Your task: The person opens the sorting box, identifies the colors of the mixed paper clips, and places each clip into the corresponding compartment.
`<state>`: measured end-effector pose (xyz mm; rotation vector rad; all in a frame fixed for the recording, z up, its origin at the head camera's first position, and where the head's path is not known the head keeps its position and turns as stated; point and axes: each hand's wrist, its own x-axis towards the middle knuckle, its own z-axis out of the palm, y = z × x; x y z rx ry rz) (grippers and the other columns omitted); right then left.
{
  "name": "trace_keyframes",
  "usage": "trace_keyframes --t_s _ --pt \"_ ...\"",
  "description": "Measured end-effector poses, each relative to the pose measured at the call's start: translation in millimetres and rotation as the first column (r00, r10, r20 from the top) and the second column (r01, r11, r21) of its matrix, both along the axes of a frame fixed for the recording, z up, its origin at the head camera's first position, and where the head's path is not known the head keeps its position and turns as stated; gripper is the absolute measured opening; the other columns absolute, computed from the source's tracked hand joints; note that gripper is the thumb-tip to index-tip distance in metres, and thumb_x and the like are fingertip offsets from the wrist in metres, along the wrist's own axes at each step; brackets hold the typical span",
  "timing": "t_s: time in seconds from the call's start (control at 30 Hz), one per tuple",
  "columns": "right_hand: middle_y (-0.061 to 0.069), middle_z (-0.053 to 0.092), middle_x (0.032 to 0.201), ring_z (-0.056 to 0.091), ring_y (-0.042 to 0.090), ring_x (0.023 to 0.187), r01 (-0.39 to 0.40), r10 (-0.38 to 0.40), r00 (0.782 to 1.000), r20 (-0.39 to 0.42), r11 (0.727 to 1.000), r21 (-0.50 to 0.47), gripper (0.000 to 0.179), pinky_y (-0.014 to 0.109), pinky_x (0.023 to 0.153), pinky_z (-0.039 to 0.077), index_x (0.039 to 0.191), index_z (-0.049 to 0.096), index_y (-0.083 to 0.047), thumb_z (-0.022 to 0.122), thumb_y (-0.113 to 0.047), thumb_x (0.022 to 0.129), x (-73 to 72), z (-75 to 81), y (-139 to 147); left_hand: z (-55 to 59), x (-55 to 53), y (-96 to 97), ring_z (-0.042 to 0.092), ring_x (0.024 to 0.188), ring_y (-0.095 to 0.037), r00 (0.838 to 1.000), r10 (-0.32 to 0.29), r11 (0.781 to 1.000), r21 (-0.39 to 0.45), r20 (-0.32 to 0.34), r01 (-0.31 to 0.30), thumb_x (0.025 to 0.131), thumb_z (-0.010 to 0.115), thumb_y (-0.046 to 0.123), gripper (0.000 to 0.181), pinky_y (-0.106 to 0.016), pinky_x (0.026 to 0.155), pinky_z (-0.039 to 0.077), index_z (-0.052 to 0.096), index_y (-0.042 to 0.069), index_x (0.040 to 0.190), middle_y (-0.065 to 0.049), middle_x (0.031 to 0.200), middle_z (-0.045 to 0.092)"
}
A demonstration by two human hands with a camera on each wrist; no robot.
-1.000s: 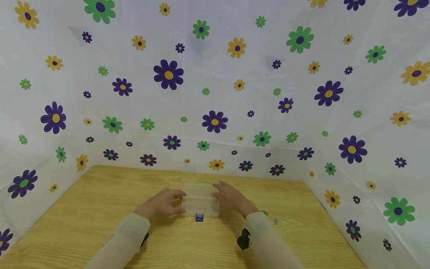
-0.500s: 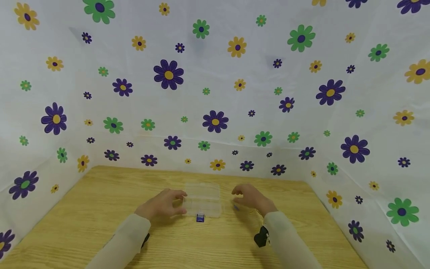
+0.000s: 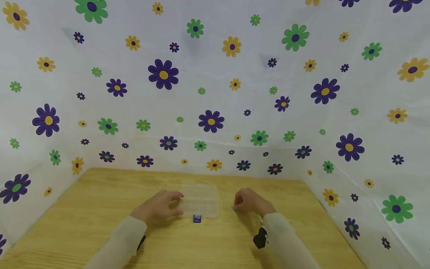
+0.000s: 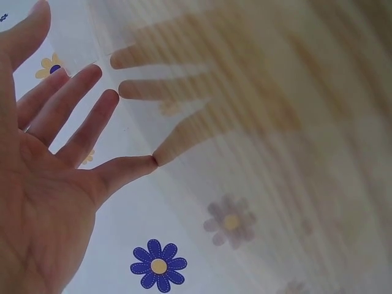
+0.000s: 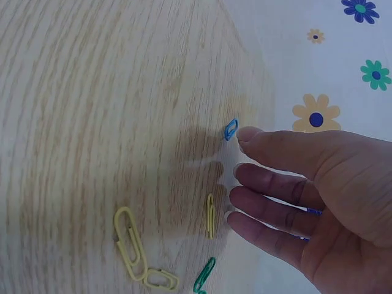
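Observation:
A clear plastic compartment box (image 3: 200, 201) lies on the table, with a blue clasp-like piece (image 3: 197, 219) at its front edge. At the box's left edge rests my left hand (image 3: 160, 204), thumb and fingers spread apart with a gap between them; the left wrist view shows that hand (image 4: 64, 147) with loose, extended fingers. My right hand (image 3: 250, 201) reaches down right of the box. In the right wrist view, its thumb tip is at a small blue paper clip (image 5: 231, 129) on the tabletop. The index finger is hidden behind the thumb, so a pinch cannot be confirmed.
Near the right hand lie a large yellow paper clip (image 5: 130, 244), two smaller yellow ones, including one nearer the fingers (image 5: 211, 215), and a green paper clip (image 5: 204, 274). A white flower-printed sheet (image 3: 215, 93) stands around the wooden table (image 3: 168, 246).
My right hand has moved from the box's right side out to the right, then its fingers have lowered and drawn in at the blue paper clip. The left hand stays at the box.

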<state>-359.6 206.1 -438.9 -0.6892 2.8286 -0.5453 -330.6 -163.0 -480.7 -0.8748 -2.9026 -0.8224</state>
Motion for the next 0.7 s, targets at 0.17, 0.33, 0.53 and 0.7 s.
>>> trace_keyframes --t_s 0.17,0.33,0.53,0.7 --pt "0.000 0.070 0.082 0.059 0.012 0.074 0.010 -0.010 1.000 -0.005 1.000 0.007 0.007 0.030 0.070 0.055 0.084 0.075 -0.008 0.078 -0.010 0.090 1.4 0.7 -2.2 2.2 -0.1 -3.2 0.064 0.126 -0.039 1.000 -0.020 1.000 0.013 0.003 0.020 0.093 0.074 0.047 0.064 -0.061 0.113 0.045 0.062 0.003 0.137 -0.017 0.132 0.070" --pt "0.000 0.070 0.081 0.059 0.013 0.072 0.024 -0.023 1.000 -0.002 1.000 0.015 0.007 0.029 0.068 0.055 0.082 0.076 -0.007 0.080 -0.009 0.088 2.6 0.2 -1.6 -0.3 -0.9 -1.4 0.061 0.131 -0.040 0.999 -0.008 1.000 0.028 0.040 0.007 0.092 0.074 0.048 0.064 -0.061 0.115 0.042 0.062 0.006 0.138 -0.016 0.135 0.069" --pt "-0.002 0.069 0.076 0.056 0.011 0.069 0.031 -0.031 0.999 -0.018 0.999 0.038 0.011 0.026 0.064 0.050 0.077 0.075 -0.011 0.082 -0.012 0.086 -0.8 -5.6 -4.2 -0.1 -0.9 -2.4 0.059 0.132 -0.040 0.999 0.010 1.000 0.015 0.045 -0.011 0.092 0.074 0.049 0.064 -0.062 0.115 0.041 0.061 0.007 0.139 -0.016 0.137 0.068" --pt "-0.001 0.070 0.075 0.055 0.011 0.067 0.025 -0.023 0.999 -0.036 0.999 0.044 0.011 0.026 0.063 0.050 0.077 0.075 -0.010 0.082 -0.010 0.086 -1.3 -7.8 -6.1 1.2 1.7 -3.5 0.058 0.132 -0.041 0.999 0.010 1.000 0.009 0.045 -0.011 0.093 0.073 0.048 0.064 -0.063 0.115 0.040 0.061 0.007 0.140 -0.017 0.139 0.066"
